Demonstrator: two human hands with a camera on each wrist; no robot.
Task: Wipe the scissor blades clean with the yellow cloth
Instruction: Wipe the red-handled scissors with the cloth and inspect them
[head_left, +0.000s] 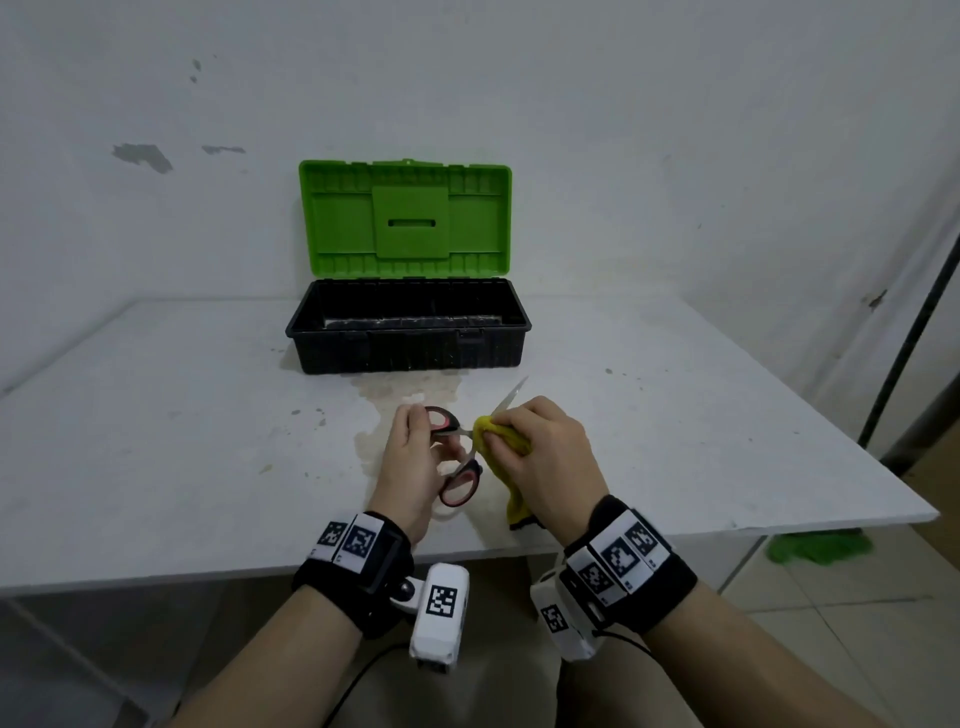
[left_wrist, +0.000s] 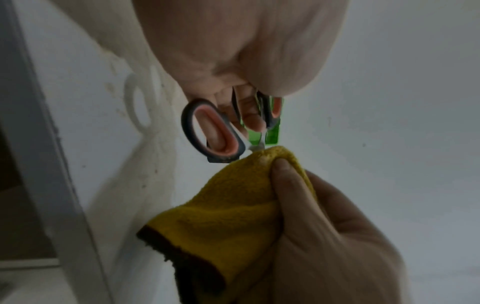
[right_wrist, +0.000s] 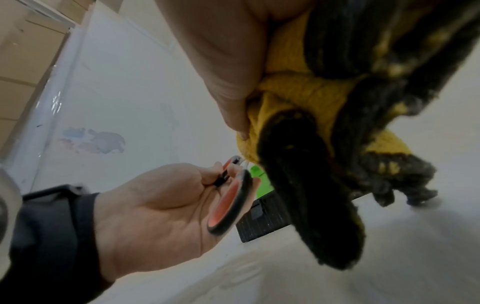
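White, stained tabletop (head_left: 156, 415) against a scuffed white wall. Above its near edge, the left hand (head_left: 410, 462) grips the scissors (head_left: 457, 467) by their black-and-red handle loops, fingers curled through them. The right hand (head_left: 540, 452) pinches the yellow cloth (head_left: 498, 441), folded over the blades near the pivot; one bare blade tip (head_left: 511, 397) points toward the wall. To wipe well, it seems best to keep the handles steady and draw the cloth from pivot to tip, fingers on the flat sides, away from the edge. Behind, a black toolbox (head_left: 410, 343) stands with its green lid (head_left: 405, 218) raised; its inside is dark, contents unclear.
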